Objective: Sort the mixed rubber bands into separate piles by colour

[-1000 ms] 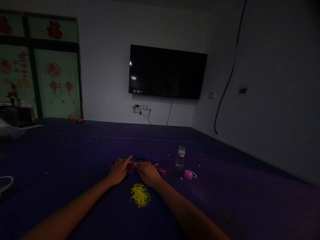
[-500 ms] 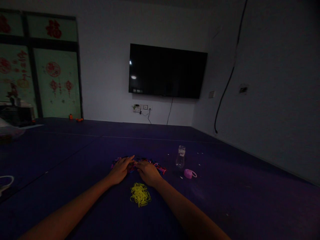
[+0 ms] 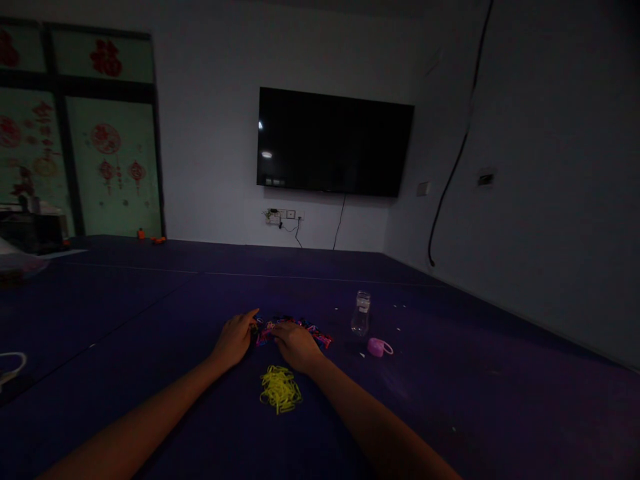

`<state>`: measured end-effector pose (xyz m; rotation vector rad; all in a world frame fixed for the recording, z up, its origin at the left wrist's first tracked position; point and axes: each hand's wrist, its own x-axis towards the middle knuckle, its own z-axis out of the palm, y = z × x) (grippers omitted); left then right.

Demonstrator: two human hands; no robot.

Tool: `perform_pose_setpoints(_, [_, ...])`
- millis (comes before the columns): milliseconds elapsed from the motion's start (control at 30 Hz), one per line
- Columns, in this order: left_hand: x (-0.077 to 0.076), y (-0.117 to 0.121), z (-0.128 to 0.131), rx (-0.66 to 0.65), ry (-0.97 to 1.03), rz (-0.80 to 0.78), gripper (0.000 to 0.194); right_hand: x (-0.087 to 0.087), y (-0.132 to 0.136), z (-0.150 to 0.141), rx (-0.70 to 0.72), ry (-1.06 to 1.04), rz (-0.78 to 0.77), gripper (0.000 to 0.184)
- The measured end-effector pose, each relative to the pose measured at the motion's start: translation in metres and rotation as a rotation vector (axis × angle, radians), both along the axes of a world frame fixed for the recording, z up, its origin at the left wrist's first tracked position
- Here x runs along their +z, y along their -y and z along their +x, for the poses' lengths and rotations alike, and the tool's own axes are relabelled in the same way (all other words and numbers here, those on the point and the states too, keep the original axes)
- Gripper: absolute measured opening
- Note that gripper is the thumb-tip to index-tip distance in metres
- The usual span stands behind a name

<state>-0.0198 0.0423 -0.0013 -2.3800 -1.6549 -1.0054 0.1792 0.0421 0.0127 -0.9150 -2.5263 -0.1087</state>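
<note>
A heap of mixed-colour rubber bands (image 3: 311,331) lies on the dark purple surface in front of me. My left hand (image 3: 234,338) rests on its left edge, fingers curled down onto the bands. Just right of it, my right hand (image 3: 296,345) lies palm-down on the middle of the heap, fingers bent over the bands. What either hand grips is hidden in the dim light. A separate small pile of yellow rubber bands (image 3: 280,389) lies nearer to me, between my forearms.
A clear plastic bottle (image 3: 361,312) stands right of the heap, with a pink lid (image 3: 379,347) beside it. The purple surface (image 3: 150,313) stretches far to the back wall with a black screen (image 3: 334,142). A white object (image 3: 11,367) lies at the left edge.
My left hand has drawn the heap's left side inward to the right, so the bands are bunched tighter. The right hand has hardly moved.
</note>
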Motion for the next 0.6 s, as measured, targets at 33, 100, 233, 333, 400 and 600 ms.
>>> perform_pose_setpoints(33, [0.001,0.000,0.000,0.018,-0.007,0.008,0.050,-0.001,-0.001,0.000,-0.001,0.000,-0.002,0.030])
perform_pose_setpoints(100, [0.004,0.001,0.002,0.042,-0.028,0.009,0.042,-0.001,-0.001,0.000,-0.004,-0.003,-0.008,0.030])
perform_pose_setpoints(233, [0.010,0.007,0.007,0.020,-0.123,0.000,0.031,-0.001,0.000,0.000,-0.008,-0.017,-0.010,0.030])
perform_pose_setpoints(333, [0.012,0.011,0.010,0.033,-0.189,-0.005,0.027,-0.001,0.000,0.000,-0.016,-0.024,-0.017,0.030])
perform_pose_setpoints(400, [0.013,0.012,0.011,0.041,-0.199,-0.016,0.026,-0.001,0.000,0.000,-0.014,-0.027,-0.026,0.030])
perform_pose_setpoints(600, [0.012,0.010,0.009,0.022,-0.158,-0.029,0.026,0.000,0.000,0.000,-0.019,-0.015,-0.032,0.030])
